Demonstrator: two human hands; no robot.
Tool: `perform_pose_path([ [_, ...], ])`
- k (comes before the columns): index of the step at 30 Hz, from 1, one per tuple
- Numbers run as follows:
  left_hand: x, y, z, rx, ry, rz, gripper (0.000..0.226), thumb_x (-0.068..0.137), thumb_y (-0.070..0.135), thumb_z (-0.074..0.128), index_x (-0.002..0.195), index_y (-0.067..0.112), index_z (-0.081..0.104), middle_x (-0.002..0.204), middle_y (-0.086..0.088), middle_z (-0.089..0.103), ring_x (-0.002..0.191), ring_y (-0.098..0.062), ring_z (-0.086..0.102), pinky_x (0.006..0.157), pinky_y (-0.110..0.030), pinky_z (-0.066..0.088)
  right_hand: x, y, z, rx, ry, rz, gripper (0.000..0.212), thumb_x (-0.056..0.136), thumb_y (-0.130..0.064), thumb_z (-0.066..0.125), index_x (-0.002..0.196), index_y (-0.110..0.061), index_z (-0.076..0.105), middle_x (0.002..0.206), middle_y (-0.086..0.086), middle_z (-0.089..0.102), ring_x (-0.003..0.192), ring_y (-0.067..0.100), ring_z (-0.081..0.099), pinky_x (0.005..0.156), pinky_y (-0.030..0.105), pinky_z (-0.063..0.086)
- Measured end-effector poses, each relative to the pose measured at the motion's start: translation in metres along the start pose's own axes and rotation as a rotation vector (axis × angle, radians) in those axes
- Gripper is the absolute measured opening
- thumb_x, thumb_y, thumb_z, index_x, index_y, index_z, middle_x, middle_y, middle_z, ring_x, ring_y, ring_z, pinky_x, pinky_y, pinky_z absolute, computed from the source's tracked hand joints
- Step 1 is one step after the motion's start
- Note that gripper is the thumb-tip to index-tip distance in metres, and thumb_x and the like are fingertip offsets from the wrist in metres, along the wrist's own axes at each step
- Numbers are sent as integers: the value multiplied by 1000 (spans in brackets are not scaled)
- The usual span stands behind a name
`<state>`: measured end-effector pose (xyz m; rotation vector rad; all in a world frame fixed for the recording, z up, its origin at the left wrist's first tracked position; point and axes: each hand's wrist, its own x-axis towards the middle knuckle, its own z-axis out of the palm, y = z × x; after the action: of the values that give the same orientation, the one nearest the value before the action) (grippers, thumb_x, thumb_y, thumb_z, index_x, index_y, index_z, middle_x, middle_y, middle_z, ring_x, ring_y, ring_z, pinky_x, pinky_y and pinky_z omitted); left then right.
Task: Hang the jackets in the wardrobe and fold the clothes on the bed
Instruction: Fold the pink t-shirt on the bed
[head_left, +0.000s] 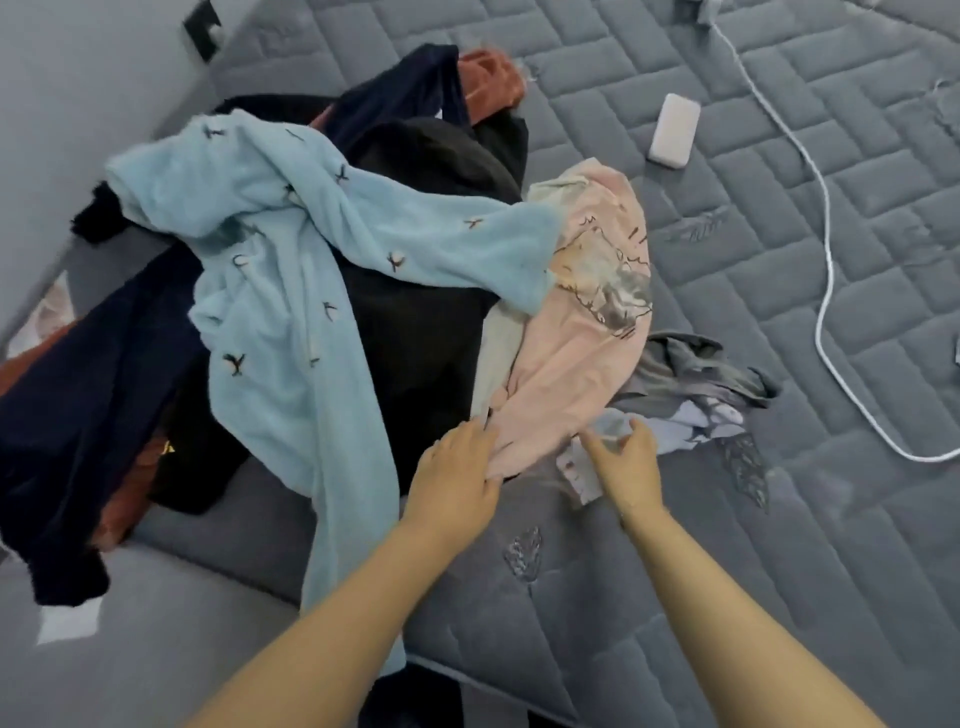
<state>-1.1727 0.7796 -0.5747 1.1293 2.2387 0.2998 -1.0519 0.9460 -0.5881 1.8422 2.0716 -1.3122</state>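
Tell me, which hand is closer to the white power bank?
Right. The right hand pinches pale cloth below the power bank, almost straight toward the person from it. The left hand touches the pink shirt, farther left, so it is farther away.

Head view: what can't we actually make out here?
- Black clothes: mostly buried under the light blue fleece garment; type unreadable.
- Rust garment: only corners show behind the dark navy garment.
- White cable: both ends leave the frame.
- Left hand on the pink shirt: fingertips hidden in folds, grip unclear.
- Right hand: pinches pale cloth, which garment unclear.
- Wardrobe: out of view.
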Motion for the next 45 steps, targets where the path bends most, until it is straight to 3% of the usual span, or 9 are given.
perform_pose_path([
  [5, 36, 5, 47, -122, -30, 58, 55, 100, 34, 48, 150, 20, 31, 158, 1, 26, 143, -17, 26, 115, -32, 23, 64, 15, 22, 283, 144, 143, 45, 83, -53, 67, 104, -16, 51, 92, -7, 57, 83, 13, 55, 74, 32, 42],
  [10, 37, 6, 66, -247, 31, 18, 56, 98, 30, 54, 150, 18, 35, 156, 3, 31, 143, -14, 27, 117, -33, 25, 73, 22, 35, 223, 249, -19, 35, 95, -24, 56, 65, -14, 40, 63, -2, 45, 68, 18, 43, 61, 32, 33],
  [17, 65, 46, 41, -504, 249, -26, 48, 98, 28, 55, 143, 14, 42, 144, -6, 40, 135, -20, 37, 115, -36, 30, -22, 69, -2, 679, 264, -111, 29, 96, -9, 54, 69, -4, 45, 64, -2, 42, 62, 7, 37, 57, 22, 33],
  [24, 106, 125, 59, -1113, -59, -380, 90, 73, 60, 74, 145, 24, 33, 143, 0, 49, 129, -22, 50, 109, -46, 41, -101, 154, -24, 746, 40, 8, 26, 97, -6, 54, 71, -5, 51, 62, -9, 41, 59, 2, 33, 54, 16, 29],
  [28, 109, 144, 86, -891, 249, -416, 26, 88, 21, 70, 109, 9, 59, 110, -15, 67, 105, -32, 63, 96, -47, 50, -96, 177, -32, 704, -158, 10, 22, 94, -6, 58, 73, 0, 55, 64, -5, 47, 61, 3, 39, 57, 18, 32],
  [31, 86, 152, 92, -862, 201, -270, 10, 88, 15, 70, 96, 12, 66, 96, -13, 71, 95, -29, 67, 86, -44, 55, -88, 193, -47, 625, -276, 30, 20, 94, -9, 57, 75, -9, 64, 73, -2, 62, 73, 7, 53, 70, 22, 42],
  [36, 3, 184, 126, -827, -74, -234, 16, 85, 0, 69, 98, 10, 70, 94, -7, 73, 90, -21, 66, 81, -35, 53, -56, 219, -91, 602, -192, 202, 17, 100, -29, 49, 97, -21, 64, 99, -5, 67, 97, 11, 59, 84, 29, 46],
  [40, -52, 198, 160, -737, -279, -306, 16, 84, 6, 73, 88, 21, 74, 85, 6, 74, 86, -15, 67, 80, -30, 53, -10, 230, -131, 730, -146, 295, 16, 100, -30, 50, 100, -19, 61, 105, 2, 64, 92, 15, 60, 72, 29, 48],
  [45, -60, 210, 161, -725, -191, -376, 21, 90, 16, 68, 102, 34, 69, 101, 18, 71, 92, -3, 65, 79, -14, 51, 28, 224, -128, 587, -286, 192, 33, 90, -33, 66, 117, -15, 59, 109, 0, 63, 98, 13, 60, 81, 26, 48],
])
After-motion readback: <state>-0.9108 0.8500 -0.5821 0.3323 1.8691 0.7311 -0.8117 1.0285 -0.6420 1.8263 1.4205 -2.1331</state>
